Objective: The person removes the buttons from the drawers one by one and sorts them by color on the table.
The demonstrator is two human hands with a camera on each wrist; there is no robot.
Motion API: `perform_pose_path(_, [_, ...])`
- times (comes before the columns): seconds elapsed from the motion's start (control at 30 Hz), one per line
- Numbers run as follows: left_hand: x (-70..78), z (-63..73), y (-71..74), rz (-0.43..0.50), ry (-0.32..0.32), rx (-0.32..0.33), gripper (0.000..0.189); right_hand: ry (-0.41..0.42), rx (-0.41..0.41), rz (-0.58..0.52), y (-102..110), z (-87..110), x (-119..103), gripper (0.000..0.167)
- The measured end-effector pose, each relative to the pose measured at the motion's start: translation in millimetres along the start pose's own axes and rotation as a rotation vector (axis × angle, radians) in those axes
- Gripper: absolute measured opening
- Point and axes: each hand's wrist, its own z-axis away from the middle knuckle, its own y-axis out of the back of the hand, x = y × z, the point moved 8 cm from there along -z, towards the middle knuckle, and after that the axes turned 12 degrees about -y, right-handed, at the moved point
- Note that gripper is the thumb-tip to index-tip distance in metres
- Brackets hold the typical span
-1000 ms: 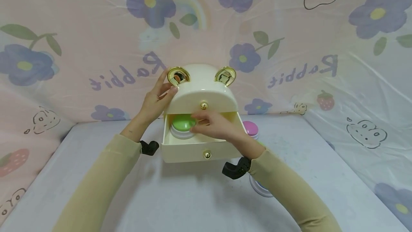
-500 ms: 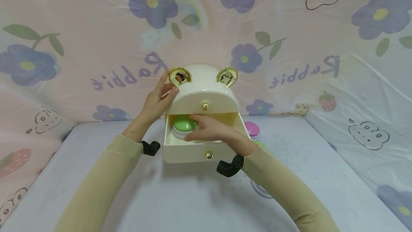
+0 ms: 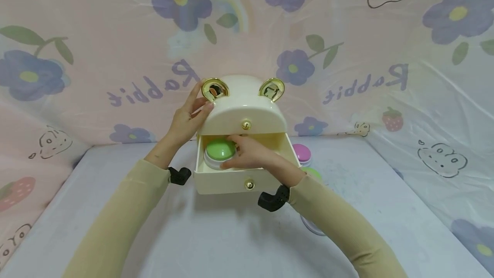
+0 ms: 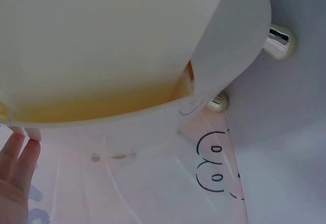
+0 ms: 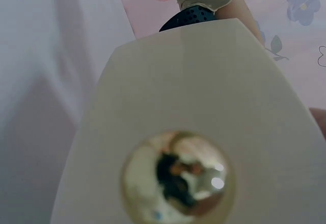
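A cream drawer box [image 3: 247, 115] with gold ears stands at the back of the table, its lower drawer [image 3: 221, 181] pulled out. My left hand [image 3: 185, 121] holds the box's upper left side beside the ear, thumb toward the front. Two of its fingers [image 4: 23, 165] lie along the box's edge in the left wrist view. A round push button with a green dome and white base [image 3: 220, 150] is in the drawer's left part. Thumb and forefinger of my right hand [image 3: 252, 153] grip its right side. The drawer's gold knob [image 5: 178, 180] fills the lower right wrist view.
Right of the box stands a pink-topped button [image 3: 302, 152]. A green-topped one [image 3: 311, 173] and a pale round base [image 3: 313, 228] are partly hidden by the right forearm. Patterned cloth [image 3: 247, 46] hangs behind the white tabletop [image 3: 216, 239].
My right hand has moved left and closed in on the green button, its thumb now at the button's front. My left hand stays on the box.
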Motion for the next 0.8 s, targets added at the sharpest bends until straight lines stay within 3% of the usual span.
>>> perform_pose_path(0.1, [1.3,-0.4,0.2,-0.002,-0.006,0.003,0.066,0.026,0.018,-0.007,1.0,0.8,-1.9,0.077])
perform_pose_path(0.23, [3.0,-0.3,1.3,-0.012,-0.015,0.01,0.066,0.07,0.034,0.031,1.9,1.6,-4.5,0.063])
perform_pose_path(0.33, [3.3,0.0,1.0,-0.014,-0.016,0.01,0.066,0.039,0.036,0.036,2.3,1.3,-2.0,0.057])
perform_pose_path(0.53, [2.6,0.0,0.8,-0.008,-0.009,0.013,0.066,-0.05,0.006,0.041,-0.8,0.7,3.0,0.066])
perform_pose_path(0.7, [2.5,0.0,0.9,0.003,0.0,0.015,0.066,-0.058,-0.013,0.027,-2.0,1.5,3.8,0.065])
perform_pose_path(0.8, [2.1,0.0,0.5,0.007,0.001,0.013,0.066,-0.019,-0.019,0.055,-3.0,1.8,1.9,0.069])
